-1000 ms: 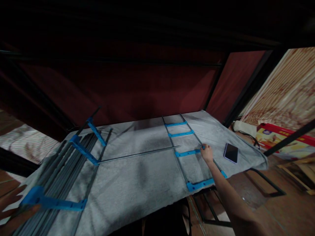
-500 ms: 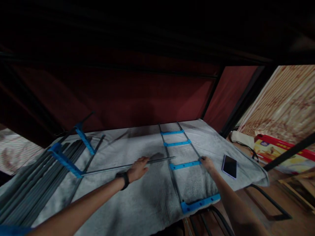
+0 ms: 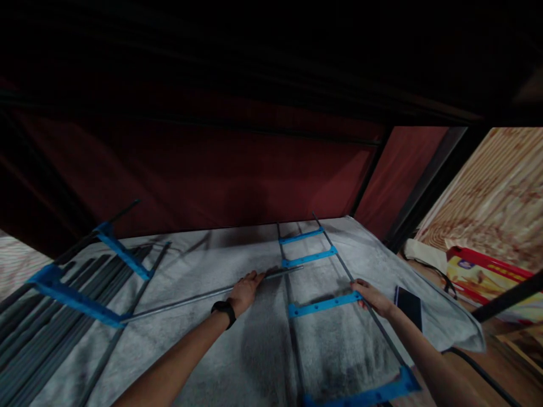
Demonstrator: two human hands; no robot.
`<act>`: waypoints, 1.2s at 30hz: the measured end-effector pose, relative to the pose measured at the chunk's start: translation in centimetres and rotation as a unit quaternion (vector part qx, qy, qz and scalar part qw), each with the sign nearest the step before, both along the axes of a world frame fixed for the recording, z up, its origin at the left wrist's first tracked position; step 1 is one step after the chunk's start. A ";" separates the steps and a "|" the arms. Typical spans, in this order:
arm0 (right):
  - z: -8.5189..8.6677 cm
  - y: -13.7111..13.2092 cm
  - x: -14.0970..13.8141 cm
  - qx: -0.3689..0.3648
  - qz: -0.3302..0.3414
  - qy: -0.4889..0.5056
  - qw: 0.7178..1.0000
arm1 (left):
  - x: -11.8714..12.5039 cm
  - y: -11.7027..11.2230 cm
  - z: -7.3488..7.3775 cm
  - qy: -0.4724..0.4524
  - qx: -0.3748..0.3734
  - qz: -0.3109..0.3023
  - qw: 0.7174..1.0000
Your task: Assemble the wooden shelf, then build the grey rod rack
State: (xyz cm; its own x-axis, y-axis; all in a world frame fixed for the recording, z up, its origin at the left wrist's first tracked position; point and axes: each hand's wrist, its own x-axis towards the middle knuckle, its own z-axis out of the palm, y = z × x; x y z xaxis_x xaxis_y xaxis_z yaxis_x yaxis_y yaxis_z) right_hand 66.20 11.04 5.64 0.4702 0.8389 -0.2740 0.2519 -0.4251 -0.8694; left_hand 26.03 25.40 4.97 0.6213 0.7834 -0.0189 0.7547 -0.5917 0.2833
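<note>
My left hand [image 3: 245, 289], with a black watch on the wrist, lies on a long grey metal rod [image 3: 186, 298] that runs across the grey cloth [image 3: 220, 350]; the fingers curl round the rod near its right end. My right hand [image 3: 373, 298] grips the right rail of a ladder-like frame [image 3: 322, 305] made of two thin dark rods joined by several blue plastic crosspieces. The frame's right side is lifted a little off the cloth and casts a shadow beneath. The loose rod's tip reaches the frame's left rail.
A second, bigger rack of grey rods with blue crosspieces [image 3: 63, 305] lies at the left. A dark phone [image 3: 409, 305] rests on the cloth to the right of my right hand. Beyond the edge stand a red-and-yellow box [image 3: 487, 277] and a black metal frame [image 3: 504, 294].
My left hand came from the bottom left corner to the long rod and took hold of it. My right hand lifted the frame's right rail. The view moved closer and lower.
</note>
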 end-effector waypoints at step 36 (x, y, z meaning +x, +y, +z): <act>15.7 -7.2 -10.0 -0.012 0.156 -0.221 0.963 | 0.3 -3.8 -2.5 0.027 -0.042 0.008 0.999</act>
State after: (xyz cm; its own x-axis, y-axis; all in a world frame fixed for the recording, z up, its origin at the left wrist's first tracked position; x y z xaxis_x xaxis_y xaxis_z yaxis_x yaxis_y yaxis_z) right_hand 56.17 3.82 21.38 0.2705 0.9545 -0.1256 0.7141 -0.2864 -0.6388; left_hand 26.32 21.62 2.42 0.6051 0.7874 -0.1177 0.7792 -0.5553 0.2907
